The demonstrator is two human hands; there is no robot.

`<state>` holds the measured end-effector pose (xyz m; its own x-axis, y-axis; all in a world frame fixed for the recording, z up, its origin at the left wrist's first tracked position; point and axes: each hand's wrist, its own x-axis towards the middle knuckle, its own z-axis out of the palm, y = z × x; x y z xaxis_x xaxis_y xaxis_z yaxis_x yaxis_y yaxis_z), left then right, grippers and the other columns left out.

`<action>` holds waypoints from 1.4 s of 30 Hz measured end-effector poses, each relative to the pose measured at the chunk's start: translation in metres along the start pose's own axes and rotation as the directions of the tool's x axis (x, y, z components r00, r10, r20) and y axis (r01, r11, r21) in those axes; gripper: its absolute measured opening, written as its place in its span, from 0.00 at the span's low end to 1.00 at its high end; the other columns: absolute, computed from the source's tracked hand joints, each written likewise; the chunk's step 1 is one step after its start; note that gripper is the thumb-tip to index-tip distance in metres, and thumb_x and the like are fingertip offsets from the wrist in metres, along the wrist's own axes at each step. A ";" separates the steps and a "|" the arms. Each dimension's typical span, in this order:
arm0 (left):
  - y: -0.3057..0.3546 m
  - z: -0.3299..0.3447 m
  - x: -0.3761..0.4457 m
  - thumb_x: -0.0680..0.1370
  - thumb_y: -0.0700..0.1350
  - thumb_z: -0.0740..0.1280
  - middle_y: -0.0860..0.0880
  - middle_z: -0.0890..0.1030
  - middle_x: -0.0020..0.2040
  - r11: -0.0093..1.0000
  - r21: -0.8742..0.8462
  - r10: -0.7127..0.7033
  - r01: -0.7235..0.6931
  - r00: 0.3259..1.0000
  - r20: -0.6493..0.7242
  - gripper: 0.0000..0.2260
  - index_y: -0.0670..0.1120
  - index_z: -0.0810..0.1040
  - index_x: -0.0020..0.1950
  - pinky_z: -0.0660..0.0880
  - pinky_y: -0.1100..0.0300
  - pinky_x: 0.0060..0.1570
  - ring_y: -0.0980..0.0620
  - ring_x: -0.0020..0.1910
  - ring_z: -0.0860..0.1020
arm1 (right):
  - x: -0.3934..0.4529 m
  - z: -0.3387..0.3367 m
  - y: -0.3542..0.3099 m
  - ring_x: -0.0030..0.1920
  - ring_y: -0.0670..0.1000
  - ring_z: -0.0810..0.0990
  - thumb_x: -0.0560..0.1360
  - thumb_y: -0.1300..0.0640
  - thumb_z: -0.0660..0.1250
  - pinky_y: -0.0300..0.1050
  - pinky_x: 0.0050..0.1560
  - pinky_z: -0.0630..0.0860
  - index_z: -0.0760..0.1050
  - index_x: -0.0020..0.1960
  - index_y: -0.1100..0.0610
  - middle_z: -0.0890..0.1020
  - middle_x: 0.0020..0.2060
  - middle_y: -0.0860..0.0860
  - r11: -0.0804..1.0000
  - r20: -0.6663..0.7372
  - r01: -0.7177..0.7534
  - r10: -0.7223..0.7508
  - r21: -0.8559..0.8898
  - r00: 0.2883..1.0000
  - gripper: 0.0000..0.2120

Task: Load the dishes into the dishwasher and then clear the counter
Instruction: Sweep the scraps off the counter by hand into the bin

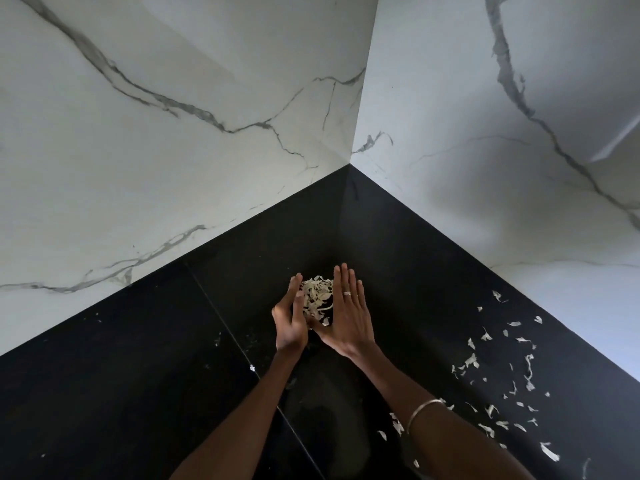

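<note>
Cupping a pile of peelings (317,296) between them, both hands (320,317) rest straight-fingered on the black counter (138,358).

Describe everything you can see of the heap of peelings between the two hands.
The heap of peelings is a small loose mound of pale, thin, curled shreds on the black counter near the corner. The left hand and right hand, fingers straight, press against its two sides. What the shreds are is unclear.

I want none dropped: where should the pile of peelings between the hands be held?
Low at its two flanks, one of the hands each side: left hand, right hand. The pile of peelings is loose strips, so cupped palms squeezing inward and under should hold it.
</note>
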<state>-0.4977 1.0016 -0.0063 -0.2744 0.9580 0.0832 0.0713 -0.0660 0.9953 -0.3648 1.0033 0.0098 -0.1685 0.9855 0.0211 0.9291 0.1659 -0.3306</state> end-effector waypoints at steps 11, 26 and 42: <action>-0.007 -0.001 0.004 0.81 0.45 0.58 0.46 0.74 0.70 1.000 0.000 -0.013 0.013 0.998 -0.068 0.20 0.40 0.72 0.71 0.66 0.48 0.72 0.54 0.73 0.68 | 0.035 -0.002 -0.001 0.76 0.50 0.61 0.78 0.43 0.60 0.59 0.76 0.57 0.70 0.71 0.43 0.70 0.73 0.44 0.953 0.134 0.301 -0.296 -0.025 0.946 0.22; -0.002 0.000 0.000 0.81 0.45 0.57 0.51 0.79 0.64 1.000 0.016 -0.019 0.020 0.999 -0.032 0.18 0.42 0.77 0.67 0.70 0.48 0.69 0.55 0.68 0.73 | 0.006 -0.037 0.023 0.79 0.55 0.53 0.74 0.48 0.71 0.62 0.71 0.62 0.60 0.76 0.41 0.52 0.79 0.51 0.980 0.440 0.191 -0.147 -0.057 0.886 0.34; 0.012 -0.001 -0.009 0.82 0.42 0.57 0.48 0.85 0.55 0.958 -0.248 -0.181 0.146 0.976 -0.123 0.16 0.41 0.84 0.56 0.73 0.55 0.64 0.53 0.60 0.80 | -0.013 -0.035 0.024 0.49 0.51 0.81 0.77 0.67 0.64 0.44 0.47 0.80 0.77 0.59 0.55 0.81 0.48 0.51 0.988 0.217 0.127 -0.106 -0.082 0.970 0.13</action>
<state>-0.4953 0.9924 0.0053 -0.3983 0.9126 -0.0925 -0.2098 0.0076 0.9777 -0.3286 0.9957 0.0348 -0.3340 0.9306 -0.1495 0.9241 0.2920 -0.2464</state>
